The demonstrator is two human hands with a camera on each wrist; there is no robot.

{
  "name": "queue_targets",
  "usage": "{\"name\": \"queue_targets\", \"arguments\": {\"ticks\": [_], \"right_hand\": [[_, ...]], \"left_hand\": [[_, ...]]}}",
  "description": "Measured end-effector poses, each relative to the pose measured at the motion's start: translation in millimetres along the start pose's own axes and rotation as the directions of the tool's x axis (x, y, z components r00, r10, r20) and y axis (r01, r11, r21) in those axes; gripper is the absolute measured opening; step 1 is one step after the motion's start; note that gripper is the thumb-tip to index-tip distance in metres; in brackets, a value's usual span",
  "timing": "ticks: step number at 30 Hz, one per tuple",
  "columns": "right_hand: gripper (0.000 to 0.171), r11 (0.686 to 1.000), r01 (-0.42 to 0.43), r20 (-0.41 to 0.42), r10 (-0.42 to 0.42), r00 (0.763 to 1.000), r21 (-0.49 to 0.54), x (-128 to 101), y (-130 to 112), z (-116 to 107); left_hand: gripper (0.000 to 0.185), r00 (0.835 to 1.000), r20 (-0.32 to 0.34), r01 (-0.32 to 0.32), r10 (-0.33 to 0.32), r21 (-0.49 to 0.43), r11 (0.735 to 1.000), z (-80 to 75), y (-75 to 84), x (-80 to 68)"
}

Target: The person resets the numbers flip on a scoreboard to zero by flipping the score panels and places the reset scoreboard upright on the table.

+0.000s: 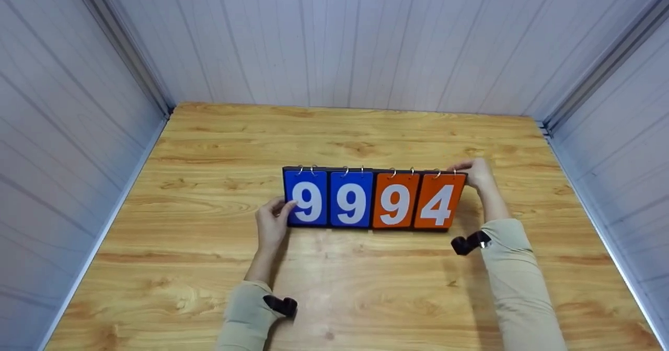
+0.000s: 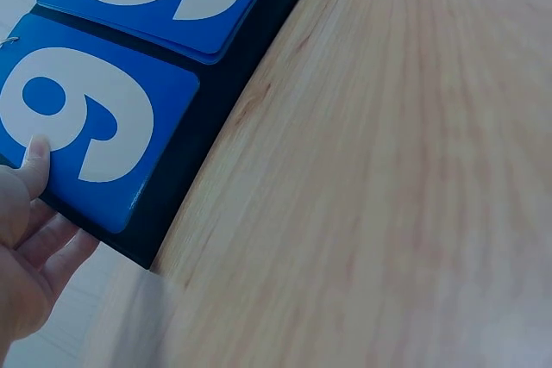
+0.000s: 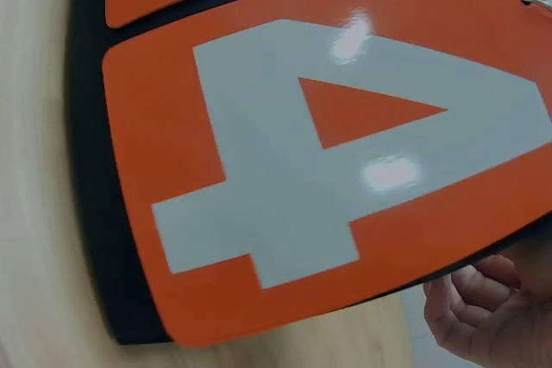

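Note:
A black flip scoreboard (image 1: 373, 205) stands tilted up over the wooden table, its cards hung on metal rings and reading 9 9 9 4. Two cards on the left are blue, two on the right orange. My left hand (image 1: 272, 223) pinches its left end, thumb on the front of the blue 9 card (image 2: 121, 200) and the other fingers behind. At the upper right corner, my right hand (image 1: 480, 176) holds the board from behind. In the right wrist view, the orange 4 card (image 3: 285, 187) fills most of the frame, and curled fingers (image 3: 483, 290) show past its edge.
The wood-grain table (image 1: 366, 288) spreads under the board and both forearms. Pale panelled walls (image 1: 334, 37) close it in at the back and on both sides. A small black camera is strapped to each sleeve (image 1: 515, 262).

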State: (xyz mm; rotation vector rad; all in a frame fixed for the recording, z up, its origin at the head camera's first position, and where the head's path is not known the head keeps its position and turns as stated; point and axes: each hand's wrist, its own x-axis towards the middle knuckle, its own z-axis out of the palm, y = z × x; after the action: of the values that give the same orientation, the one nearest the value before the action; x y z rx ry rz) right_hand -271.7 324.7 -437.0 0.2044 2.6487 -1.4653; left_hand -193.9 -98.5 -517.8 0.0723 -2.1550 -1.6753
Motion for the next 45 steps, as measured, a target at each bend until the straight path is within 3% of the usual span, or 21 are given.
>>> {"name": "queue_targets", "arguments": {"ticks": [7, 13, 16, 20, 22, 23, 26, 29, 30, 32, 36, 38, 39, 45], "right_hand": [[0.029, 0.999, 0.019, -0.178, -0.014, 0.984, 0.03, -11, 0, -2], [0.027, 0.981, 0.099, -0.368, -0.032, 0.929, 0.164, -31, 5, 6], [0.021, 0.94, 0.171, -0.416, -0.035, 0.909, 0.296, -28, 31, 11], [0.017, 0.839, 0.293, -0.456, -0.061, 0.888, 0.459, -22, 69, 16], [0.019, 0.84, 0.326, -0.49, -0.085, 0.868, 0.433, -32, 66, 21], [0.018, 0.817, 0.362, -0.502, -0.104, 0.858, 0.449, -39, 62, 24], [0.021, 0.827, 0.403, -0.553, -0.138, 0.822, 0.392, -67, 38, 34], [0.018, 0.789, 0.462, -0.582, -0.168, 0.796, 0.404, -82, 32, 43], [0.02, 0.812, 0.454, -0.597, -0.169, 0.785, 0.366, -87, 28, 46], [0.022, 0.819, 0.463, -0.606, -0.185, 0.773, 0.34, -90, 28, 52], [0.032, 0.86, 0.448, -0.626, -0.214, 0.75, 0.243, -91, 32, 61], [0.034, 0.864, 0.456, -0.636, -0.232, 0.736, 0.212, -90, 35, 65], [0.034, 0.845, 0.482, -0.639, -0.242, 0.73, 0.231, -87, 40, 67], [0.036, 0.858, 0.471, -0.677, -0.225, 0.701, 0.203, -83, 45, 75]], "left_hand": [[0.016, 1.0, 0.006, -0.025, 0.025, 0.009, 1.0, -0.3, 2.0, 2.8], [0.013, 0.999, -0.002, -0.046, 0.046, -0.009, 0.999, -1.0, 1.1, 2.9], [0.014, 1.0, -0.006, -0.02, 0.02, 0.004, 1.0, -0.9, -1.5, 3.1], [0.016, 1.0, -0.008, -0.015, 0.015, 0.019, 1.0, -0.6, -1.9, 3.0], [0.016, 1.0, -0.015, -0.025, 0.025, 0.015, 1.0, -0.8, -1.4, 2.8], [0.016, 0.999, -0.016, -0.029, 0.029, 0.011, 1.0, -0.9, -1.0, 2.5], [0.015, 0.999, -0.017, -0.032, 0.032, 0.008, 0.999, -1.1, -0.3, 2.1], [0.015, 1.0, -0.009, -0.023, 0.023, 0.001, 1.0, -1.2, -0.1, 2.2], [0.015, 1.0, -0.007, -0.021, 0.021, 0.001, 1.0, -1.2, -0.4, 2.4], [0.015, 1.0, -0.004, -0.014, 0.014, -0.004, 1.0, -1.4, -0.7, 2.9], [0.015, 1.0, -0.002, -0.003, 0.003, -0.005, 1.0, -1.5, -0.4, 3.3], [0.015, 1.0, -0.002, -0.003, 0.003, 0.0, 1.0, -1.7, 0.2, 2.9], [0.015, 1.0, -0.004, -0.007, 0.007, 0.002, 1.0, -1.8, 0.8, 2.5], [0.014, 0.999, -0.006, -0.034, 0.034, -0.016, 0.999, -2.3, 3.0, 1.3]]}}
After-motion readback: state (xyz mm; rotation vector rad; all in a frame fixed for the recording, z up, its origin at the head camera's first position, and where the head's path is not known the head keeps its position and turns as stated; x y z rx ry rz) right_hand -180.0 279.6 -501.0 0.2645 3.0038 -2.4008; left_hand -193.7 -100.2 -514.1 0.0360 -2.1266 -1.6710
